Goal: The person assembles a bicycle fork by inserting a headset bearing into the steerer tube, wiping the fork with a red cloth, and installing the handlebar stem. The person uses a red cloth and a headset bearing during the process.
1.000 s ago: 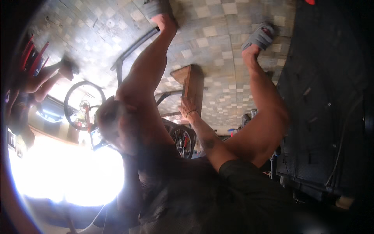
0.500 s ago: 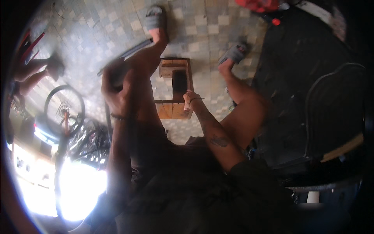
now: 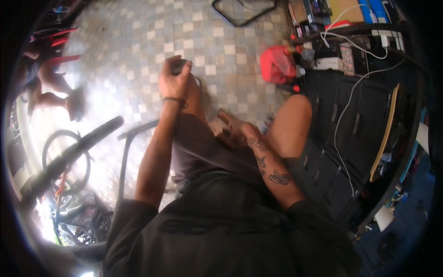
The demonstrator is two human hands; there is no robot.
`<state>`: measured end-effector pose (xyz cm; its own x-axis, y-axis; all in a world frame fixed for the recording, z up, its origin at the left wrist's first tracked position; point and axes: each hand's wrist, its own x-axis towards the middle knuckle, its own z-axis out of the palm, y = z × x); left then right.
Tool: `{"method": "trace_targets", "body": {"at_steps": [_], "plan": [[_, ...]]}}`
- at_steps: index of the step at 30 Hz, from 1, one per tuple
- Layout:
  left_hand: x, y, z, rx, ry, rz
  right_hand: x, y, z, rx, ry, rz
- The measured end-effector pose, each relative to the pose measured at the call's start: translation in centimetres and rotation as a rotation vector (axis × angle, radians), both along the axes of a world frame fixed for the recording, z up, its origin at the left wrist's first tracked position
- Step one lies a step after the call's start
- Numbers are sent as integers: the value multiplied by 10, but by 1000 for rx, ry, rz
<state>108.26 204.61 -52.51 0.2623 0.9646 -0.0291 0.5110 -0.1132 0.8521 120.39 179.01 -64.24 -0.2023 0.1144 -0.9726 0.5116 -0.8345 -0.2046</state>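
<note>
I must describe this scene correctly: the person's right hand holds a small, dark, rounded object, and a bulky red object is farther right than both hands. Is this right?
Not quite: the head view shows the small, dark, rounded object in the left hand, not the right hand. The bulky red object is placed as you say.

Layout: floor (image 3: 221,51) bounded by bicycle (image 3: 60,187) left, drawer unit (image 3: 318,115) right.
A cable (image 3: 337,134) is draped across the unit; a tube frame (image 3: 242,24) is laid ahead; a wooden box (image 3: 217,125) is placed between the legs (image 3: 290,124), at the right hand (image 3: 236,134).
</note>
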Motion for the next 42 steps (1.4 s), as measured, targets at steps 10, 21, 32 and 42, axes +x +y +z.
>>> {"method": "trace_targets", "body": {"at_steps": [10,21,32,42], "plan": [[-53,-16,16,-380,-530,-101,5,-17,49,997,-431,248],[-119,-73,108,66,-727,-4,70,58,347,1652,-153,-102],[-121,-56,125,255,-611,-10,-42,197,640,3027,-297,322],[-120,-58,149,195,-614,-62,-37,233,663,2892,-272,522]]}}
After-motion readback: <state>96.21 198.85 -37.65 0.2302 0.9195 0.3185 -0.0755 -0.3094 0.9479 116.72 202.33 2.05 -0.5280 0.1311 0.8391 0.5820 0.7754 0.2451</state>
